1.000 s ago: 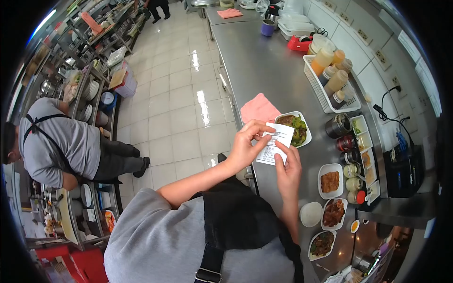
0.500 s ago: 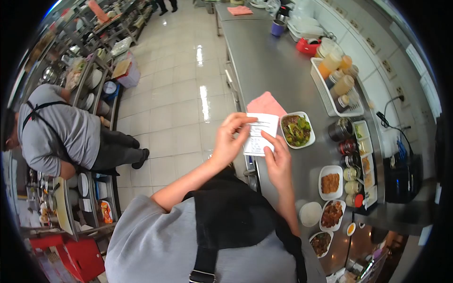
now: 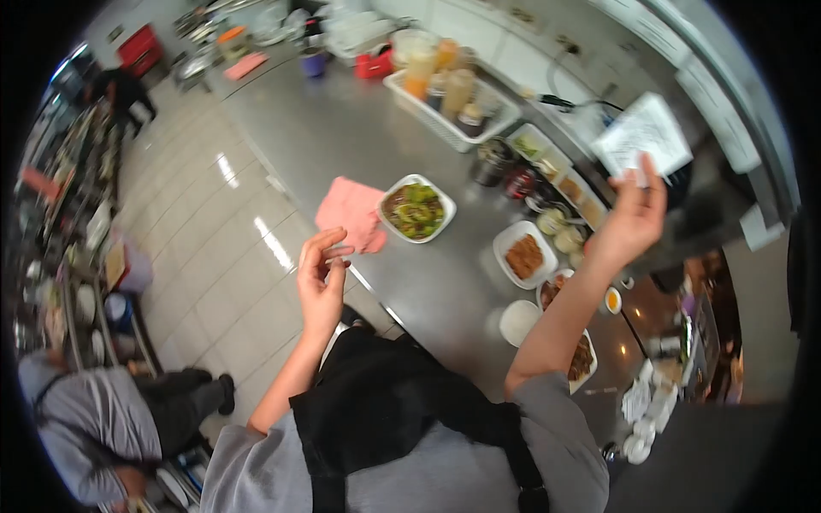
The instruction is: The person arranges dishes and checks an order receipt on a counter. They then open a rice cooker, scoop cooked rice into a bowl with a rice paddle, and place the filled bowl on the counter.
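My right hand (image 3: 637, 205) is raised toward the shelf edge at the right, its fingers closed on the lower edge of a white paper slip (image 3: 646, 141) with printed lines. My left hand (image 3: 323, 278) hangs near the counter's front edge, fingers curled loosely and apart, holding nothing. Just beyond it a pink cloth (image 3: 351, 214) lies on the counter. Touching the cloth's right side is a white bowl of green leafy food (image 3: 417, 209). Below my right forearm stand a white dish of orange-brown food (image 3: 523, 256) and a round white container (image 3: 519, 323); further dishes are partly hidden by the arm.
A white basket of sauce bottles (image 3: 453, 103) stands by the wall on the steel counter (image 3: 295, 128). Several jars (image 3: 522, 184) and a divided tray (image 3: 560, 171) line its back. Paper slips hang from the shelf edge (image 3: 718, 103). A co-worker (image 3: 103, 419) stands at lower left.
My left hand has let go of the paper slip. My right hand has carried it up and right toward the shelf edge. The view has turned to the right.
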The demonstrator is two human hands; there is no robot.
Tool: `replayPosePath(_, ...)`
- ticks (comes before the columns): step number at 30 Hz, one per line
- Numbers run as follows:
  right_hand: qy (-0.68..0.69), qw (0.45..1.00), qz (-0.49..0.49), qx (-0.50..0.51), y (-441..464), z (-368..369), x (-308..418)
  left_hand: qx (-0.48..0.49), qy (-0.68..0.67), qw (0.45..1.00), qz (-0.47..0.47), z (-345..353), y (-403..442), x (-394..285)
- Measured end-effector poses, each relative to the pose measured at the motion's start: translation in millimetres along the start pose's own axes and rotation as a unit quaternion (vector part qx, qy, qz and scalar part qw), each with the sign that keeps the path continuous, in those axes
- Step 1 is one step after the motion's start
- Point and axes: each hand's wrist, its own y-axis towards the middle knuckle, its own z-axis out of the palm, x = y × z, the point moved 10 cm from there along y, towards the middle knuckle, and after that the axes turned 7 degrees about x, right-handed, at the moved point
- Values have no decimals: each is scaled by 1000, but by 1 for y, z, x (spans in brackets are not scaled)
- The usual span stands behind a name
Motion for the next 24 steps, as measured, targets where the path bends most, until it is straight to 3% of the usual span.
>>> replayPosePath(2, 39, 987, -76, -136, 32, -66, 21, 52, -20, 998, -6, 34, 5, 1)
replayPosePath(5, 8, 983, -116, -140, 60, -107, 34, 134, -42, 990, -2, 81, 8, 4)
replayPosePath(12, -78, 984, -105, -117, 123, -154, 19, 270, -79, 959, 39, 171, 9, -26)
replayPosePath(14, -190, 972, -31, -137, 141, -184, 14, 302, -86, 948, 49, 193, 4, -33)
replayPosePath(17, -216, 969, -18, -123, 165, -196, 16, 335, -92, 936, 51, 211, 1, -28)
replayPosePath(24, -263, 947, -161, -90, 151, -205, 45, 394, -96, 912, 70, 243, -4, -39)
